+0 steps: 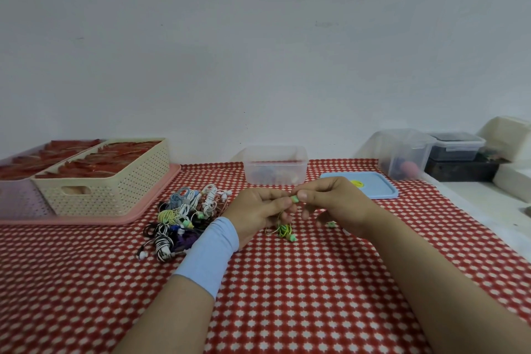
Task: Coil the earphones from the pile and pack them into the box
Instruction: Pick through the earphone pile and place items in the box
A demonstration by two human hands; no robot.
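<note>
A pile of tangled earphones [184, 215] in white, blue, black and yellow lies on the red checked cloth, left of my hands. My left hand [258, 210] and my right hand [327, 201] meet above the cloth and pinch a green-and-yellow earphone [294, 199] between thumbs and fingers. Its yellow-green cord and a green earbud [286, 231] hang below onto the cloth. A clear plastic box [275, 164] with a few items inside stands just behind my hands. Its blue lid [370, 187] lies to the right.
A cream perforated basket [115, 187] with red contents sits on a pink tray [86, 220] at the left. Clear and dark containers [408, 152] and white foam blocks stand at the right edge. The wall rises directly behind the table.
</note>
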